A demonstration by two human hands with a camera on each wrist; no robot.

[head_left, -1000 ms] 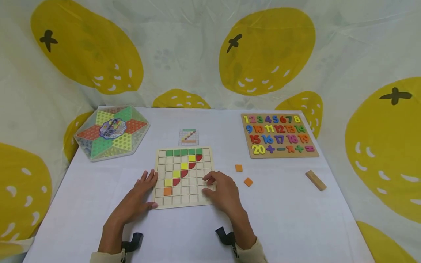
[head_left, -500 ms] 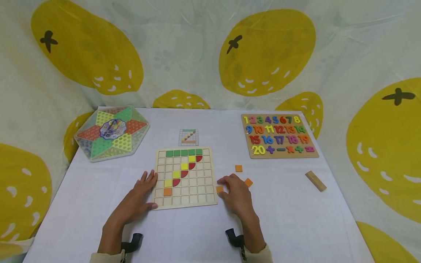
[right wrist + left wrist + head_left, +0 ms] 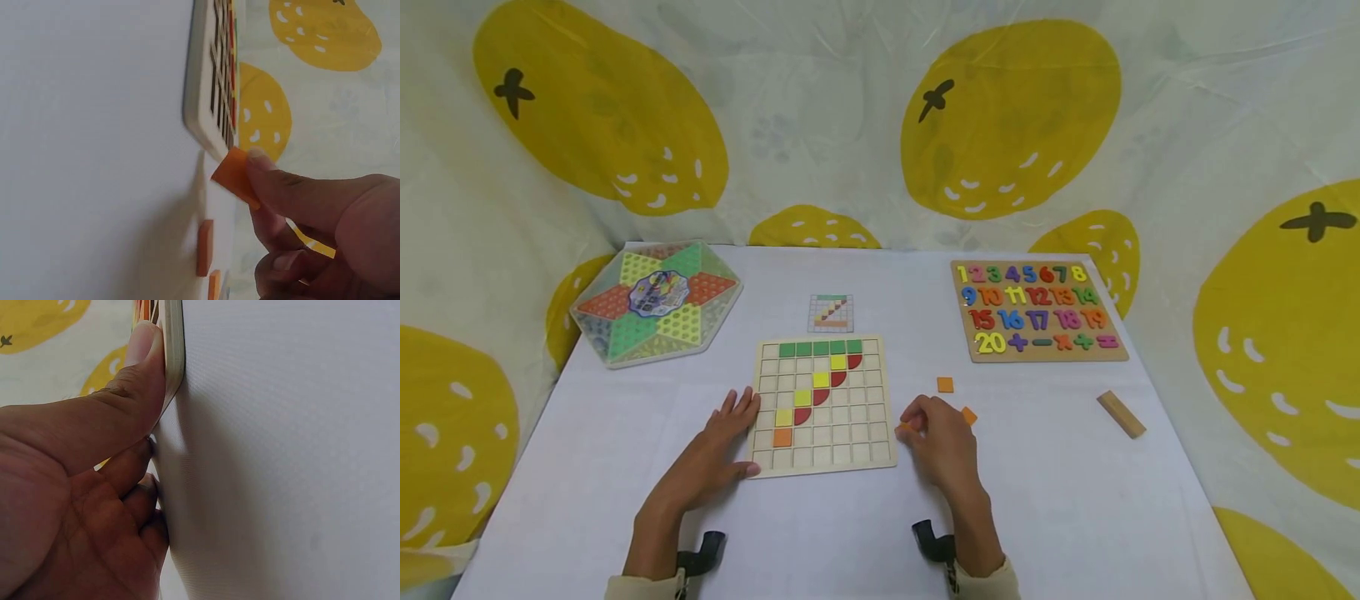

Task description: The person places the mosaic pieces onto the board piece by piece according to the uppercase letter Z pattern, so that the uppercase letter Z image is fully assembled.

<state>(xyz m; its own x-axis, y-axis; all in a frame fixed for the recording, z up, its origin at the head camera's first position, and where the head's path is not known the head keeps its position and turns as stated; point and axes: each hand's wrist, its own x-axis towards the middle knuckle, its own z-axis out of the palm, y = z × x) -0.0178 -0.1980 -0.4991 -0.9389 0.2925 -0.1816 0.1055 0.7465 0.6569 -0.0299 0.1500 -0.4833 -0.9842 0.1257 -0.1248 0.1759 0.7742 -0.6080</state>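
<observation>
A wooden grid board [image 3: 842, 450] lies on the white table. It bears a row of green squares, a diagonal of yellow squares with red quarter-circles, and one orange square [image 3: 782, 437] near the lower left. My left hand [image 3: 711, 454] rests at the board's left edge, fingers extended, its thumb [image 3: 140, 350] on the near corner. Just off the board's right side, my right hand [image 3: 943, 442] pinches an orange square tile [image 3: 236, 175] between thumb and fingertip, lifted off the table. Two more orange tiles lie beyond that hand, one tile [image 3: 945, 385] flat and another tile [image 3: 970, 415] partly hidden.
A small pattern card [image 3: 831, 313] lies behind the board. At the back left is a hexagonal star-patterned game board [image 3: 715, 325], at the back right a number puzzle [image 3: 1037, 352]. A wooden block [image 3: 1122, 414] lies to the right.
My right hand has moved off the board's right edge to the orange tile beside it and now pinches that tile up. My left hand stays in place.
</observation>
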